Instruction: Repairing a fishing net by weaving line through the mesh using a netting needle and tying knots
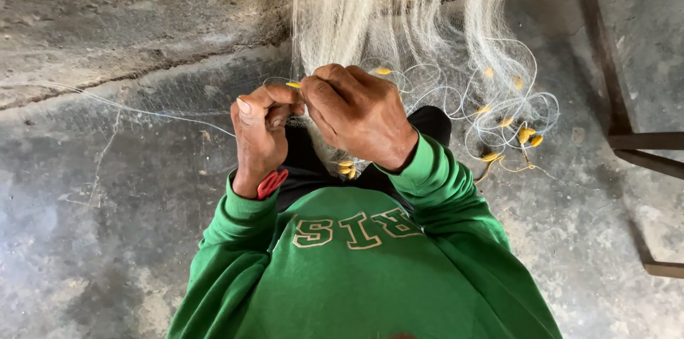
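Pinching together, the left hand [260, 132] and right hand [356, 112] both clamp on a small yellow float [293, 85] at the edge of the fishing net [370, 11], which hangs from far centre. Judged light, limp and snag-prone, it is best gripped at floats. Concrete floor [92, 225] lies open left; metal frame [613, 82] crowds the right.

The pale, fine-meshed fishing net [399, 4] runs off the top edge — its hanging point unseen. The right hand [356, 115] covers its own fingertips and the netting beneath. The dark metal frame [613, 97] is cut off at right.
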